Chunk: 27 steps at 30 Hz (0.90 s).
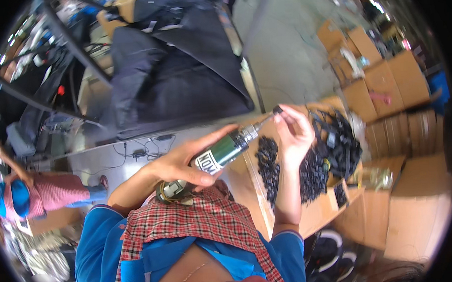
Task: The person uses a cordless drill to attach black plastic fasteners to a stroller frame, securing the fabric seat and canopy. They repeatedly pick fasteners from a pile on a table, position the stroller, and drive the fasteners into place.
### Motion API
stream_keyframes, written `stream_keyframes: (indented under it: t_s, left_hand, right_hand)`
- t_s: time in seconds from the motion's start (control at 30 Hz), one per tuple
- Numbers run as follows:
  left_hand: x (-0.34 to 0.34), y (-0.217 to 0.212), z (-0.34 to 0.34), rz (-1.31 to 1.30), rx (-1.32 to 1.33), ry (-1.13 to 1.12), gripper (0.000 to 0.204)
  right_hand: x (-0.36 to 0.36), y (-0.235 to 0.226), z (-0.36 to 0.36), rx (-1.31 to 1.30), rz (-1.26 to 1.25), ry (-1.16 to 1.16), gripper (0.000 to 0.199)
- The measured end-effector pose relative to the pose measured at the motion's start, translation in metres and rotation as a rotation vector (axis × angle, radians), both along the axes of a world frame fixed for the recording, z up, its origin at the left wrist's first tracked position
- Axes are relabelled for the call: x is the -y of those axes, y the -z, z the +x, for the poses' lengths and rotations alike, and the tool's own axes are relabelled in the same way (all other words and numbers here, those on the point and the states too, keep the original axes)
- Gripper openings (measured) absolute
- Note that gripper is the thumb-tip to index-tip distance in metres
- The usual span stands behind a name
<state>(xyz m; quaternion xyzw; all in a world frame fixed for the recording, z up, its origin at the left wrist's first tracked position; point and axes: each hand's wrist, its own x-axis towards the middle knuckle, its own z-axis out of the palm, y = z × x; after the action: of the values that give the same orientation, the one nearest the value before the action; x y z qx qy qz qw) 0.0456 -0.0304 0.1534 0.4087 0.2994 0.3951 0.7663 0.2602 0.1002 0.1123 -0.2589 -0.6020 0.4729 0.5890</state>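
My left hand [184,160] is wrapped round a green and silver electric screwdriver [225,151], which points up and to the right. At the tip of its thin bit sits a small black plastic piece [277,110]. The fingertips of my right hand [295,133] pinch that piece against the bit. Its exact kind is too small to make out. Just beyond my right forearm, heaps of small black parts [312,177] lie on a wooden tabletop [258,190], on both sides of the wrist.
A tangle of black straps [339,141] lies at the table's right end. Black fabric [178,77] covers a bench ahead. Cardboard boxes [397,83] stand at the right. Cables [140,150] run over the floor. Another person in a checked apron [54,191] is at the left.
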Motion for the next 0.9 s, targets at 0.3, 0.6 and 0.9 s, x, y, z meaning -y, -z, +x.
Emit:
stream_keyframes:
  t_s: [0.3,0.6,0.9]
  left_hand:
    - [0.054,-0.018,-0.112,0.286,0.161,-0.21,0.13]
    - [0.1,-0.007,-0.249,0.296,0.482,-0.287,0.13]
    - [0.097,0.023,-0.321,0.365,0.609,-0.294,0.126]
  right_hand:
    - [0.028,-0.069,-0.145,-0.088,0.528,-0.306,0.03]
    - [-0.138,0.005,-0.311,1.292,0.338,-0.259,0.063]
    - [-0.211,0.054,-0.345,1.255,0.09,-0.088,0.093]
